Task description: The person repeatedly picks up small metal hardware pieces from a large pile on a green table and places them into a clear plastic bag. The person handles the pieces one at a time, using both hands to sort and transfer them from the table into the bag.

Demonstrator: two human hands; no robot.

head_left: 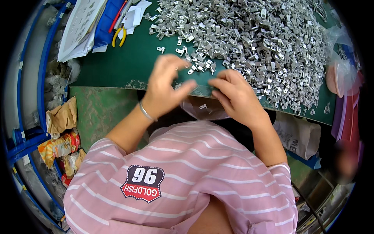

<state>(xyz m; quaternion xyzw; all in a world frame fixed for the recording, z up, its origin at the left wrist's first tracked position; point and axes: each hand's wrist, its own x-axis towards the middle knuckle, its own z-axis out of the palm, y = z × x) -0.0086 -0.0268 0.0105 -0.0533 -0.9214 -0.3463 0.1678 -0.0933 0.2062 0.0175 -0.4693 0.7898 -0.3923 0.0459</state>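
Observation:
A large heap of small bent metal brackets (269,50), silvery with holes, covers much of the green table (117,70). My left hand (165,85), a bangle on its wrist, hovers over the table's near edge beside a few loose brackets (200,65). Its thumb and fingers are apart, slightly blurred, and I see nothing held. Opposite it, my right hand (239,95) is at the heap's near edge, fingers bent and thumb apart, with no part visible in it. Below and between both hands, a single bracket (203,106) shows against a pale bag or container (210,113) at my lap.
At the back left are papers (80,29), a blue tray (104,29) and yellow-handled pliers (119,37). Blue shelving (41,78) with bags stands left. A pink container (334,80) with clear plastic is at the right edge; a white bag (298,134) hangs below.

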